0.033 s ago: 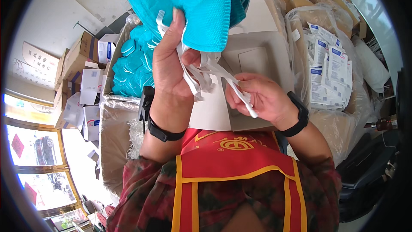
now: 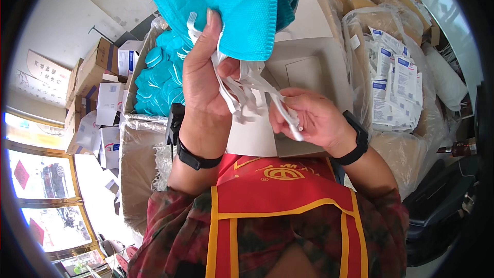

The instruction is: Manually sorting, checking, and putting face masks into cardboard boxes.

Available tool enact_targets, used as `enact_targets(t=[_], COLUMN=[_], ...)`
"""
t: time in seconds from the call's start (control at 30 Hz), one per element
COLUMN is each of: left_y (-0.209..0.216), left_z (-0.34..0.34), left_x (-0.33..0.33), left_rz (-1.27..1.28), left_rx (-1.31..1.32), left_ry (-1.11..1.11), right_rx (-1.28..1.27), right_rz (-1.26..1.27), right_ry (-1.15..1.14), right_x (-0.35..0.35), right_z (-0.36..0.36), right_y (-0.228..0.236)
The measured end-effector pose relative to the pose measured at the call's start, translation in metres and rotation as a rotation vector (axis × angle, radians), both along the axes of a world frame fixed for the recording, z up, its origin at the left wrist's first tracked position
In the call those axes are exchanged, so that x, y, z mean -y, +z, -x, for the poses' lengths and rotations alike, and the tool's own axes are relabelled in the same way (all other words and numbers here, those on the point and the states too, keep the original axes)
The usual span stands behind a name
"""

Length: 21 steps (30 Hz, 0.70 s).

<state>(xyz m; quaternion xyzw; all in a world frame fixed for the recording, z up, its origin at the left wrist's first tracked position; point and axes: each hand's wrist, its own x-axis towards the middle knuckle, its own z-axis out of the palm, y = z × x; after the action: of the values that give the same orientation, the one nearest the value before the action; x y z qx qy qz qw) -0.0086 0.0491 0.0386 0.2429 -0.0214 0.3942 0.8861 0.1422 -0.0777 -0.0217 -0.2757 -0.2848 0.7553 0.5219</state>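
Note:
A stack of teal face masks (image 2: 231, 10) is gripped in my left hand (image 2: 206, 67), raised in front of me, thumb pressed over the near side. White ear straps (image 2: 239, 95) dangle from the stack below my fingers. Lower and to the right, my right hand (image 2: 314, 118) pinches one white strap (image 2: 283, 110) between thumb and fingers; its loose end sticks out under the fingertips. Beneath both hands stands an opened white-grey carton (image 2: 339, 72), its inside partly hidden by my hands and the masks.
At left, a plastic-lined box holds a heap of loose teal masks (image 2: 159, 85). To the right, another lined carton contains white-and-blue packets (image 2: 399, 90). Small boxes (image 2: 109, 103) are piled at far left. A black seat (image 2: 442, 201) is at lower right.
The strap end in my right hand has swung slightly left, and the hanging straps have shifted a little. My left hand and the mask stack are almost unmoved.

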Motion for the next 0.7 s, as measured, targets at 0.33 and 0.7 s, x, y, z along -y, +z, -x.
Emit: enact_targets(t=[0.33, 0.7], left_y=[-0.006, 0.002], left_z=[-0.008, -0.007], left_x=[-0.002, 0.01], left_rz=[-0.214, -0.177], left_rx=[0.034, -0.107], left_ry=[-0.051, 0.134], right_rx=[-0.001, -0.034], right_rz=[-0.036, -0.014], right_ry=[0.081, 0.087], right_x=[0.006, 0.018], right_z=[0.014, 0.012], right_y=[0.013, 0.013])
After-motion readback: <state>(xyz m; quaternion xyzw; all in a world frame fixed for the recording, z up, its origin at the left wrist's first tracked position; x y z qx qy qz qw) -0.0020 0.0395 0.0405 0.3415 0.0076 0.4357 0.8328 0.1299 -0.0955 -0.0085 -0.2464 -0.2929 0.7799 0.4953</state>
